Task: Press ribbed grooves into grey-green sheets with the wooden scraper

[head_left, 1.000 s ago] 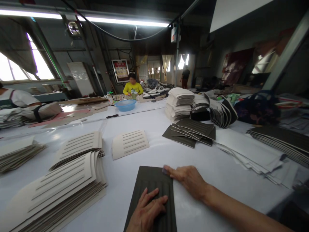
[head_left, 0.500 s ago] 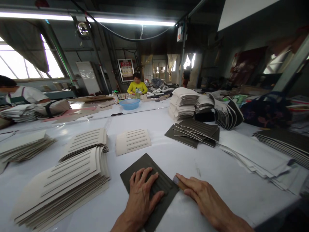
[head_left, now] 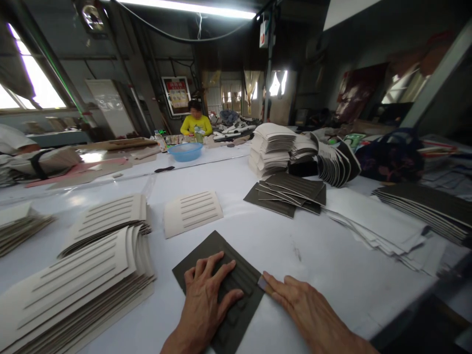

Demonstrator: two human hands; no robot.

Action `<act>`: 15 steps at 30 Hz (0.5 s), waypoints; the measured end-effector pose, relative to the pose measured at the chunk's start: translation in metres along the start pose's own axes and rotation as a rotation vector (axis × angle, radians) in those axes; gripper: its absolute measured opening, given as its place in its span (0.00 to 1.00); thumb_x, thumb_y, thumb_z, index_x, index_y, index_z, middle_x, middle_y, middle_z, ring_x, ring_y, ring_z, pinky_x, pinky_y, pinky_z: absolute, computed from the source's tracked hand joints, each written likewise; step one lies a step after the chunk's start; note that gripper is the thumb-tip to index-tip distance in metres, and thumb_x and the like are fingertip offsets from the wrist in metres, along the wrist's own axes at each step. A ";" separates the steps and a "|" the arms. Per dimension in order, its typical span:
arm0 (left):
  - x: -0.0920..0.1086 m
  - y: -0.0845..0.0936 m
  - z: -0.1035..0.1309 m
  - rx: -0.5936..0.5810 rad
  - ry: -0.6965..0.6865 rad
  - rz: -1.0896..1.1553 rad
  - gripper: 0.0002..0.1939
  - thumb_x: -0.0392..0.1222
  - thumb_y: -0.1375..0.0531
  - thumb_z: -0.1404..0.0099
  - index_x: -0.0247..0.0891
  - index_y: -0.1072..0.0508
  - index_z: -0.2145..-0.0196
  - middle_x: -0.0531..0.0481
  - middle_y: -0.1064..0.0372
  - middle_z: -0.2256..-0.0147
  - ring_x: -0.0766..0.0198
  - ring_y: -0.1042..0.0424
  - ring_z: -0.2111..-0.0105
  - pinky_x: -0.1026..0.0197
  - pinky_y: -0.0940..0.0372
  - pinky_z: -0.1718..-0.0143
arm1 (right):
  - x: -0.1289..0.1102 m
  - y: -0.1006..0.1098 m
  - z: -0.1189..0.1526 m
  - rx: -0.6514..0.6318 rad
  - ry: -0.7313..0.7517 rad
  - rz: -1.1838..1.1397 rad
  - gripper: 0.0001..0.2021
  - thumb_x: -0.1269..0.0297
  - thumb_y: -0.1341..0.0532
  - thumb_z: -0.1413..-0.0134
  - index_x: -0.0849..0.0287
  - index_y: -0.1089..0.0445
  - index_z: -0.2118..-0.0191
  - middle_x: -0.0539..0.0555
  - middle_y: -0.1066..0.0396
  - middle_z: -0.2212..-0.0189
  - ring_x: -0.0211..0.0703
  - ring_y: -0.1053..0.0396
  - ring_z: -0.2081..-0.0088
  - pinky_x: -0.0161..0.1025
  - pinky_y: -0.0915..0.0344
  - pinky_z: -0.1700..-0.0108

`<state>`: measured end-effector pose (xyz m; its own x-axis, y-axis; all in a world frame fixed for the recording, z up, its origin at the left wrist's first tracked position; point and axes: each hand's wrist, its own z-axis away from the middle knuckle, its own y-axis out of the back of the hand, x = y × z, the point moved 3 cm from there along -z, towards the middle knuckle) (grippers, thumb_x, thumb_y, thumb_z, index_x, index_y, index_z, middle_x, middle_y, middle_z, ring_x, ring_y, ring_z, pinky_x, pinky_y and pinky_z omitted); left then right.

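A dark grey-green panel (head_left: pixel 201 248) with raised ribs lies at an angle on the white table in front of me. My left hand (head_left: pixel 206 295) rests on it, palm down and fingers spread, covering part of the ribs. At the panel's right corner, my right hand (head_left: pixel 295 300) grips a small flat scraper-like tool (head_left: pixel 262 283) with a greyish tip. Its tip meets or nearly meets the panel's edge; the fingers hide most of the rest. Beyond the panel, a single cream panel (head_left: pixel 193 212) with several dark slots lies on the table.
Stacks of slotted cream panels (head_left: pixel 79 275) stand at left. Ahead are overlapping dark panels (head_left: pixel 291 194) and a tall pile of cream pieces (head_left: pixel 271 147). White sheets (head_left: pixel 379 226) and more dark panels (head_left: pixel 427 206) lie right. A person in yellow (head_left: pixel 196 124) sits behind a blue basin (head_left: pixel 185 152).
The view has turned right and tipped down a little. My right hand with the tool has shifted slightly nearer to me along the panel's edge. The left hand stays on the panel.
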<state>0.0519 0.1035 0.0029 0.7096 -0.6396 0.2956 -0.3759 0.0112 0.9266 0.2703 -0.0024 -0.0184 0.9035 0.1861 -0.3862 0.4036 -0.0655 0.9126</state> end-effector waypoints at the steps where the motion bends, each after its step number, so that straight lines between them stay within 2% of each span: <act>1: 0.000 -0.001 0.000 0.002 -0.002 -0.003 0.24 0.56 0.38 0.36 0.55 0.32 0.44 0.49 0.39 0.40 0.46 0.39 0.47 0.41 0.44 0.50 | 0.000 -0.001 -0.002 -0.018 0.007 -0.001 0.28 0.67 0.49 0.38 0.45 0.45 0.34 0.53 0.25 0.58 0.45 0.29 0.63 0.38 0.31 0.59; 5: 0.000 -0.003 0.000 0.015 -0.009 -0.009 0.24 0.55 0.37 0.37 0.55 0.32 0.44 0.49 0.38 0.40 0.46 0.39 0.47 0.42 0.44 0.50 | -0.003 -0.003 -0.004 -0.057 -0.005 0.051 0.27 0.66 0.48 0.38 0.49 0.44 0.34 0.55 0.26 0.54 0.48 0.29 0.58 0.41 0.33 0.55; 7: 0.000 -0.004 0.000 0.031 -0.007 -0.007 0.23 0.55 0.37 0.37 0.55 0.31 0.45 0.49 0.38 0.41 0.46 0.39 0.47 0.42 0.44 0.51 | -0.013 -0.003 -0.003 -0.072 -0.003 0.098 0.26 0.69 0.49 0.38 0.50 0.42 0.35 0.56 0.25 0.57 0.48 0.28 0.60 0.40 0.32 0.59; 9: 0.001 -0.004 0.000 0.042 -0.003 -0.005 0.22 0.54 0.37 0.36 0.54 0.31 0.45 0.49 0.38 0.41 0.47 0.39 0.47 0.43 0.44 0.51 | -0.030 -0.007 -0.003 -0.104 0.019 0.149 0.25 0.71 0.50 0.39 0.53 0.39 0.37 0.56 0.24 0.62 0.47 0.27 0.67 0.38 0.34 0.68; 12: 0.003 -0.003 0.000 0.040 0.001 -0.009 0.21 0.52 0.37 0.36 0.53 0.31 0.45 0.48 0.38 0.41 0.47 0.39 0.47 0.44 0.44 0.51 | -0.060 -0.026 0.000 -0.129 0.066 0.243 0.24 0.71 0.48 0.39 0.57 0.37 0.38 0.55 0.25 0.69 0.44 0.29 0.79 0.39 0.46 0.82; 15: 0.004 -0.003 0.000 0.041 0.004 -0.015 0.21 0.51 0.37 0.35 0.53 0.30 0.45 0.48 0.38 0.41 0.48 0.39 0.47 0.44 0.45 0.51 | -0.087 -0.056 0.008 -0.082 0.078 0.283 0.22 0.68 0.47 0.38 0.54 0.37 0.39 0.55 0.25 0.71 0.41 0.33 0.84 0.40 0.56 0.86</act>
<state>0.0554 0.1007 0.0015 0.7178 -0.6363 0.2827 -0.3889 -0.0297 0.9208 0.1706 -0.0230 -0.0369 0.9633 0.2466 -0.1065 0.1216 -0.0470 0.9915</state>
